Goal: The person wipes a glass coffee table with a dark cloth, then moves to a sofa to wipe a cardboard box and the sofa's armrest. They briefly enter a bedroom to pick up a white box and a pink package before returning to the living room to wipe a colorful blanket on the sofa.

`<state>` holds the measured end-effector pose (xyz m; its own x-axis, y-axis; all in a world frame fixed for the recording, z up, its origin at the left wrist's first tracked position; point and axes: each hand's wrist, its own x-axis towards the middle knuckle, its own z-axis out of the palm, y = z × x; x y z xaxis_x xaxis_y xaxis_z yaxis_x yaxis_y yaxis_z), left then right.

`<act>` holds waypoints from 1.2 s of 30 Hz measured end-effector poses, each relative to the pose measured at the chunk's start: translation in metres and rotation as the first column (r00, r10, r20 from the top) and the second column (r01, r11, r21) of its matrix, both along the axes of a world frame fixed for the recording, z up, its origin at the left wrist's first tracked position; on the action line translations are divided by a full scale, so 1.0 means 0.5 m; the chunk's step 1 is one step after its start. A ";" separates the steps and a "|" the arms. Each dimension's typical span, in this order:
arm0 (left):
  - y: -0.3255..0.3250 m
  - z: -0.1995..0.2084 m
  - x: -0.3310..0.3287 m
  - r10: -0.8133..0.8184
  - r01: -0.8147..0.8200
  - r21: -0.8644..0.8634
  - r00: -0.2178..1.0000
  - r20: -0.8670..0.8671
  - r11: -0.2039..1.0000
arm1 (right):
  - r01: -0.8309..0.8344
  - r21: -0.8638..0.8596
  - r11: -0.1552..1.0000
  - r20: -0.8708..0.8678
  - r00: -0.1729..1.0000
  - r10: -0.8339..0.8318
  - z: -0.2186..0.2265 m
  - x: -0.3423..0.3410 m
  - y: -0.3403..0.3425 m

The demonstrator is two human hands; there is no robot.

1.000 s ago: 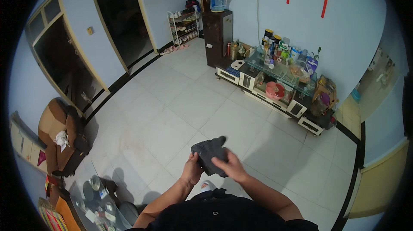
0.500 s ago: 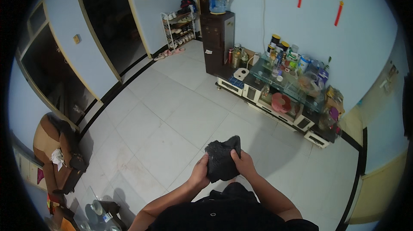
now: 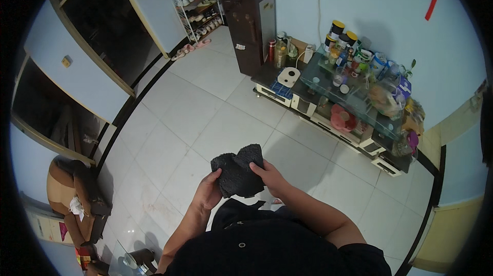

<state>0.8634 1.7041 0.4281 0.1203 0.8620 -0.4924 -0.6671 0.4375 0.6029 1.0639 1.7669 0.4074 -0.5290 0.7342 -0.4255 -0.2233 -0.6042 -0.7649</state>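
Note:
A black, rough-textured cloth [image 3: 238,174] hangs in front of my body, held up above the tiled floor. My left hand [image 3: 208,189] grips its left edge, the thumb lying over the front. On the other side, my right hand [image 3: 269,179] pinches the right edge with the thumb on top. Between the two hands the upper rim dips in a notch. Most of my fingers are hidden behind the cloth.
A low cabinet with a glass shelf [image 3: 328,81] carries jars, bottles and bags along the right wall. Beside it stands a dark water dispenser [image 3: 250,34]. Further back is a shoe rack [image 3: 199,16]. A brown armchair [image 3: 77,194] stands at left, near a glass table [image 3: 120,258].
My hands have moved left and slightly up in the view with the cloth. It is spread wider, with a dip in its upper edge. The view has tilted downward.

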 end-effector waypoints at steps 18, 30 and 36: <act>0.411 -0.011 -0.606 0.143 -0.139 0.050 0.986 -0.085 0.989 | 0.115 0.478 0.871 -0.001 0.991 -0.130 0.018 -0.685 0.408; 0.788 -0.012 -0.876 0.565 -0.559 -0.091 0.823 0.056 0.824 | -0.372 0.894 0.251 0.446 0.798 -0.406 0.092 -1.118 0.785; 0.967 -0.076 -1.080 0.334 -0.509 0.337 0.823 0.460 0.792 | -0.279 0.958 -0.061 0.281 0.959 0.039 0.131 -1.242 0.914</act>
<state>0.3236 2.1876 0.3899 -0.2162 0.9746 -0.0589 -0.9237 -0.1846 0.3358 0.4427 2.2238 0.4728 -0.7352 0.3591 0.5749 -0.0875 0.7907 -0.6059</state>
